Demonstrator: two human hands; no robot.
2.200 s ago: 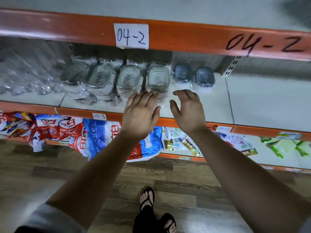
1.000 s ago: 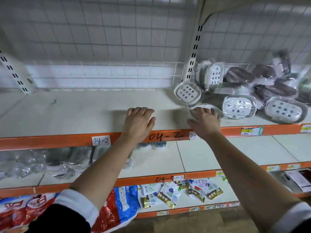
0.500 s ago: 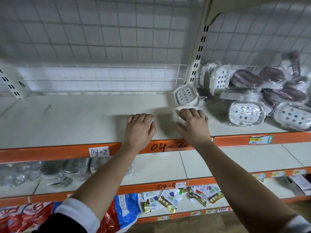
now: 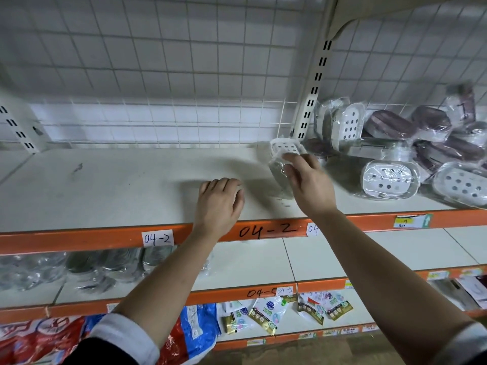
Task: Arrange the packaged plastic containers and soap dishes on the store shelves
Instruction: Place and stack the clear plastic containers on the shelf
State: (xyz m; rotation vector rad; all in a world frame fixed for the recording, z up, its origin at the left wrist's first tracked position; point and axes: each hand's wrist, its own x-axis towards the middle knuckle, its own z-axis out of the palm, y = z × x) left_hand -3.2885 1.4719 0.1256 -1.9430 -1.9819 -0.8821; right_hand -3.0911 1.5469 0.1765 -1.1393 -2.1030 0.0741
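My right hand (image 4: 308,184) grips a plastic-wrapped soap dish (image 4: 276,169), lifted and tilted just above the top shelf (image 4: 118,191). Right behind it leans a white perforated soap dish (image 4: 286,147) against the upright post. My left hand (image 4: 220,204) rests palm down on the bare shelf near its orange front edge, fingers curled, holding nothing. To the right lies a loose pile of wrapped white soap dishes (image 4: 390,180) and brownish ones (image 4: 387,126). On the shelf below, at the left, sit wrapped clear plastic containers (image 4: 110,267).
A slotted white upright (image 4: 312,90) divides the top shelf, with wire grid behind. Orange shelf edges carry labels "04-2" (image 4: 157,238). Lower shelves hold small sachets (image 4: 268,314) and red and blue bags (image 4: 52,338).
The view rose from the lower shelf to the top shelf. My right hand reached a wrapped soap dish near the front, closed on it and lifted it back and to the right. My left hand stayed put.
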